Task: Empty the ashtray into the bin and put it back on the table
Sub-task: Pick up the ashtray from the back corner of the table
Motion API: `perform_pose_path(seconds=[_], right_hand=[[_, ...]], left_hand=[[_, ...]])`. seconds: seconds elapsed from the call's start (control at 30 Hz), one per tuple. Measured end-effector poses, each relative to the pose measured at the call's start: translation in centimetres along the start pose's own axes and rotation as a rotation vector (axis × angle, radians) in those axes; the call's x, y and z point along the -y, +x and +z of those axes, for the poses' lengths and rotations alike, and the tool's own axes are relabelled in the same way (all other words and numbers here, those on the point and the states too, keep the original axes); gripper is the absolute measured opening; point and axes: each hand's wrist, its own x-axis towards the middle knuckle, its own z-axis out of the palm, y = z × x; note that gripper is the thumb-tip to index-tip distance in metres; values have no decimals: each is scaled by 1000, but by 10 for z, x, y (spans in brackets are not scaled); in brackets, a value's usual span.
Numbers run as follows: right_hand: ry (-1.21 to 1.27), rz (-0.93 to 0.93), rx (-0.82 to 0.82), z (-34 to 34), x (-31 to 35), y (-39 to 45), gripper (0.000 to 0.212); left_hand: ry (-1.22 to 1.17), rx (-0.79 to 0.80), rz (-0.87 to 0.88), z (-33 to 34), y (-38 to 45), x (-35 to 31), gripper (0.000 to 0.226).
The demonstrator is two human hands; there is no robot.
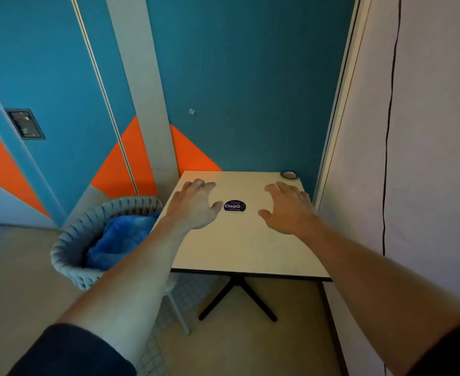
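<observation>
A small round metal ashtray (288, 174) sits at the far right corner of a pale square table (250, 245). My left hand (195, 203) hovers palm down over the table's left side, fingers spread and holding nothing. Over the right side my right hand (288, 207) is likewise open and empty, a short way in front of the ashtray and apart from it. A grey woven bin (68, 253) with a blue liner (123, 237) stands on the floor just left of the table.
A dark round sticker (234, 206) lies on the tabletop between my hands. Blue and orange wall panels close off the back; a pale wall with a black cable (387, 158) runs along the right. The table stands on a black cross foot (237, 297).
</observation>
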Motion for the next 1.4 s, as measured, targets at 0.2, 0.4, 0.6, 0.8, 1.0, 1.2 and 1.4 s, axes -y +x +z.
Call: perform_pose_path(seconds=[0.2, 0.4, 0.6, 0.8, 1.0, 1.2, 1.4], right_hand=[[-3, 41, 55, 37, 0, 39, 65], [-5, 128, 110, 75, 5, 94, 66], [3, 188, 120, 103, 16, 142, 67], [-6, 234, 144, 126, 15, 173, 67], [-8, 267, 171, 146, -9, 211, 66], [9, 265, 209, 172, -53, 265, 67], [8, 218, 268, 196, -115, 335, 66]], left_hand=[[18, 74, 7, 36, 39, 29, 63], [-1, 132, 41, 71, 96, 72, 63], [-10, 193, 97, 99, 147, 111, 63], [-3, 252, 130, 128, 186, 132, 63], [-7, 285, 155, 160, 235, 135, 65], [15, 335, 143, 202, 297, 123, 66], [10, 378, 90, 251, 365, 98, 65]])
